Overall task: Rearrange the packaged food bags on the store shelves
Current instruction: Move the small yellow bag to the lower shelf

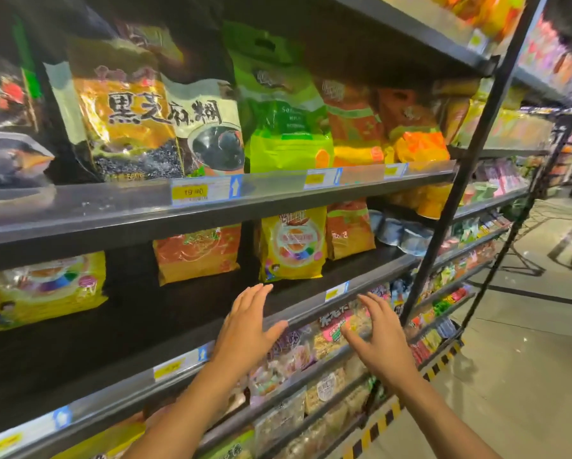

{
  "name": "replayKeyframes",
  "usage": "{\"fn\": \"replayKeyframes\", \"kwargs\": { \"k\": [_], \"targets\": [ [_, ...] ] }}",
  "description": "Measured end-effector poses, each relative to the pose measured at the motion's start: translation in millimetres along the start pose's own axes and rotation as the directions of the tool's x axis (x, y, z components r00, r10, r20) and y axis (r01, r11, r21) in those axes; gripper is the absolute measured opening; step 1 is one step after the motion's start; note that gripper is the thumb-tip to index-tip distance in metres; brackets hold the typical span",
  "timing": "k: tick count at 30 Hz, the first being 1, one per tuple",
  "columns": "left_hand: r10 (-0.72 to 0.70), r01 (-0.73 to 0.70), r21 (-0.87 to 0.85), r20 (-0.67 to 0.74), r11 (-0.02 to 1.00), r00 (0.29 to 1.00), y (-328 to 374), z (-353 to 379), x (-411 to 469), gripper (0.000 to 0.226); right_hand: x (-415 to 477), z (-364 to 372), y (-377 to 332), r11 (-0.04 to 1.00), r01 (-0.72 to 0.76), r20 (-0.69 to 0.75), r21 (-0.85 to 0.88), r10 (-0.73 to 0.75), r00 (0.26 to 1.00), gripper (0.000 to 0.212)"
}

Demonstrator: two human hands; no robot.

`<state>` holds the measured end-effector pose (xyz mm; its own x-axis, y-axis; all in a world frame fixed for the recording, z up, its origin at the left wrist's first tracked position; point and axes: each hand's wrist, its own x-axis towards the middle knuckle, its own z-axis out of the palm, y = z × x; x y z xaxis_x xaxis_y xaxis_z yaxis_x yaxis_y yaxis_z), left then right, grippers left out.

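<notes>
Store shelving runs away toward one o'clock, packed with bags. Nearest, the left hand (248, 329) and right hand (380, 339) hover spread and empty before the middle shelf (311, 309), each grip open, likely framing the yellow bag (291, 246) standing at twelve o'clock. Beyond, the black sesame bag (129, 114) fronts the upper shelf.

Bags (291, 246) stand on the shelf (344, 276), hands (248, 329) before it.
</notes>
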<state>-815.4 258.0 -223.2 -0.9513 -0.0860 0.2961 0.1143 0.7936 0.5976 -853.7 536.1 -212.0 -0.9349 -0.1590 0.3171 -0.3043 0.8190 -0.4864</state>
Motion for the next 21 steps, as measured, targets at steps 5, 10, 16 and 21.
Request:
{"fn": "replayKeyframes", "kwargs": {
  "k": [5,10,16,21],
  "targets": [
    [-0.152,0.154,-0.024,0.047,0.988,0.987,-10.7,9.2,42.5,0.089,58.5,17.9,9.0,0.998,0.006,0.023,0.067,-0.008,1.0,0.074],
    [-0.362,0.372,-0.036,0.152,0.928,0.92,-29.7,21.9,89.9,0.106,114.1,41.8,15.0,0.986,0.026,0.068,0.165,-0.037,0.997,0.076],
    [-0.507,0.542,-0.144,0.221,0.828,0.833,-37.3,40.1,145.0,0.11,186.9,59.1,28.1,0.945,0.023,0.151,0.326,-0.076,0.986,0.082],
    [-0.571,0.579,-0.198,0.101,0.791,0.815,-39.9,58.2,184.3,0.119,245.5,70.2,34.7,0.937,-0.117,0.25,0.329,0.034,0.968,0.033]
  ]
}}
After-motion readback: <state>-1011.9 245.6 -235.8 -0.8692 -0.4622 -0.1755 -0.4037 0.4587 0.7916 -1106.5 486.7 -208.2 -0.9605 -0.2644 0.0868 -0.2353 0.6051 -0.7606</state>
